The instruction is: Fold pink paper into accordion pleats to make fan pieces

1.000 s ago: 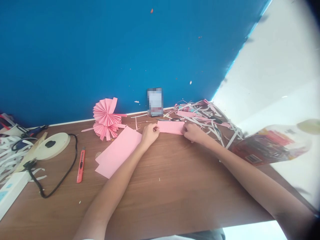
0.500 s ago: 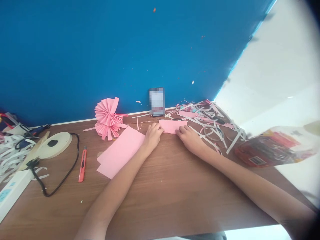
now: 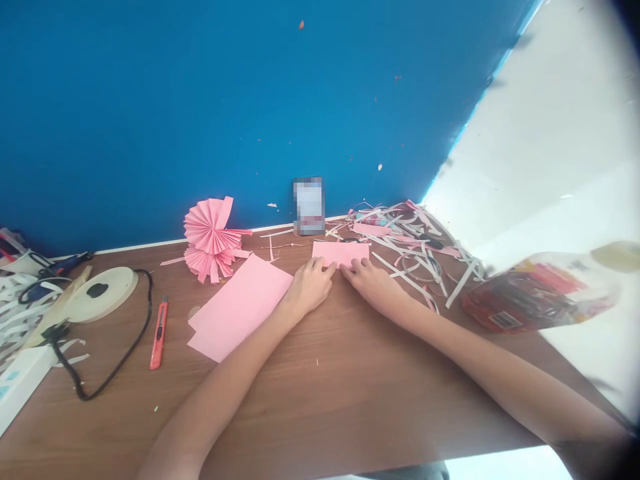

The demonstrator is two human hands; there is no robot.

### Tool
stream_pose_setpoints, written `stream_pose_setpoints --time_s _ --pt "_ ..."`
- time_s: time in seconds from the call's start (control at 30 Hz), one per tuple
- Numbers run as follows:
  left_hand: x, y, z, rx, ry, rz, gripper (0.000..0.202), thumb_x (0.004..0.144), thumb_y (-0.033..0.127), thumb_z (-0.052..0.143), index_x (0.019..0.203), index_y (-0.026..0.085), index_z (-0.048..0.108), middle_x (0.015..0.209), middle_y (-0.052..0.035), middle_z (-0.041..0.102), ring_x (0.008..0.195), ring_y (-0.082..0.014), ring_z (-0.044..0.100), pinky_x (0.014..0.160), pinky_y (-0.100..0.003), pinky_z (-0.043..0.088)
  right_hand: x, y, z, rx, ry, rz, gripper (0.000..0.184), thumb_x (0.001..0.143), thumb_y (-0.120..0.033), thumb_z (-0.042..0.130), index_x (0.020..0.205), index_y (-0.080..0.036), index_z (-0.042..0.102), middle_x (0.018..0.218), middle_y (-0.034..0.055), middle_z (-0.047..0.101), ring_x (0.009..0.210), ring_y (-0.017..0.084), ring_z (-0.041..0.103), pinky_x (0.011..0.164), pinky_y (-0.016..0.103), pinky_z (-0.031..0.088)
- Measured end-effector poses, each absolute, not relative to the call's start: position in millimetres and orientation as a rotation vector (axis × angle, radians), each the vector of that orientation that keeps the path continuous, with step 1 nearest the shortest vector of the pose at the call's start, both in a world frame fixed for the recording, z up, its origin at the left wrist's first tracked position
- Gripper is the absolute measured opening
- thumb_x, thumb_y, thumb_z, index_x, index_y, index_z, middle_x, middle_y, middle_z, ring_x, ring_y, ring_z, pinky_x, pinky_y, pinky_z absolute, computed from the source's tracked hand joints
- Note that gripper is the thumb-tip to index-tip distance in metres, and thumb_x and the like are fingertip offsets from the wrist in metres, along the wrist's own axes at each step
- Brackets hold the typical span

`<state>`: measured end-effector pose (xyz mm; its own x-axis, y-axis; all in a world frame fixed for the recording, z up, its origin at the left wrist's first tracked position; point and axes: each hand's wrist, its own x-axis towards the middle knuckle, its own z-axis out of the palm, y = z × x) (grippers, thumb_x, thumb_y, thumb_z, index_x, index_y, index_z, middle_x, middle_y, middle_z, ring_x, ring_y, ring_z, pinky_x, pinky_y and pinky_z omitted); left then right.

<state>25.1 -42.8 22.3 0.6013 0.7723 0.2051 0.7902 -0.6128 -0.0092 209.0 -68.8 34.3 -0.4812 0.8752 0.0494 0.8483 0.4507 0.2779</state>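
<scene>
A small pink paper strip (image 3: 342, 251), apparently folded, lies across the brown table below the wall. Along its near edge, my left hand (image 3: 311, 283) grips the left part with bent fingers. My right hand (image 3: 373, 281) has its fingertips curled on the same edge, close beside the left ones. Both thumbs are largely hidden. Flat pink paper sheets (image 3: 240, 307) overlap to the left, with my left forearm over their right side. Behind these sheets stand pleated pink paper fans (image 3: 213, 230).
An upright phone-like device (image 3: 310, 208) leans against the blue wall, its screen blurred. Paper scraps (image 3: 420, 243) pile up at right, near a plastic bag (image 3: 530, 297). Leftward are a red utility knife (image 3: 159, 333), a tape roll (image 3: 103, 300), a black cable (image 3: 120, 370) and a power strip (image 3: 25, 390).
Both hands have slid inward along the paper's near edge, so the fingertips now almost meet at its middle. The view has shifted slightly.
</scene>
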Motion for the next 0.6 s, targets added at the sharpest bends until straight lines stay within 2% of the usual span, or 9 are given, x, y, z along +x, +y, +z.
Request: stream_pose_setpoints --time_s 0.1,0.23,0.4,0.5,0.6 --pt "31.0 -52.1 17.6 -2.668 -1.335 -0.325 0.043 0.094 0.030 0.037 0.133 0.014 0.045 0.137 -0.0174 0.046 0.129 -0.0291 0.041 0.102 -0.043 0.038 208.0 -65.5 33.6 1.517 2.619 0.399 0.035 0.092 -0.010 0.034 0.124 -0.014 0.049 0.102 0.0145 0.056 0.093 0.025 0.053 0.059 0.028 0.041" --pt "46.5 -62.0 7.4 -2.577 -1.475 -0.351 0.051 0.095 0.036 0.032 0.133 0.004 0.045 0.142 -0.0225 0.042 0.134 -0.0322 0.036 0.110 -0.049 0.027 206.8 -57.3 26.0 1.548 2.630 0.386 0.022 0.090 -0.014 0.042 0.107 -0.012 0.055 0.100 0.0144 0.057 0.091 0.025 0.053 0.061 0.029 0.041" --pt "54.5 -64.0 -1.0 -2.547 -1.576 -0.426 0.059 0.096 0.044 0.028 0.137 0.002 0.040 0.144 -0.0230 0.040 0.137 -0.0303 0.032 0.112 -0.046 0.025 215.3 -47.0 21.5 1.633 2.637 0.411 0.016 0.089 -0.012 0.044 0.100 -0.012 0.056 0.100 0.0138 0.057 0.091 0.024 0.052 0.067 0.030 0.040" --pt "55.5 -63.5 -2.4 -2.552 -1.616 -0.472 0.060 0.096 0.044 0.031 0.135 0.000 0.041 0.144 -0.0254 0.038 0.138 -0.0324 0.031 0.110 -0.047 0.026 220.4 -43.6 22.0 1.529 2.715 0.434 0.015 0.089 -0.011 0.045 0.097 -0.012 0.058 0.100 0.0135 0.057 0.091 0.024 0.051 0.073 0.032 0.039" --pt "56.4 -64.1 1.4 -2.555 -1.615 -0.522 0.059 0.094 0.044 0.036 0.132 -0.001 0.044 0.142 -0.0266 0.040 0.135 -0.0343 0.033 0.109 -0.049 0.028 221.3 -43.4 22.1 1.421 2.756 0.474 0.016 0.088 -0.010 0.045 0.095 -0.011 0.059 0.098 0.0138 0.057 0.089 0.025 0.050 0.072 0.033 0.038"
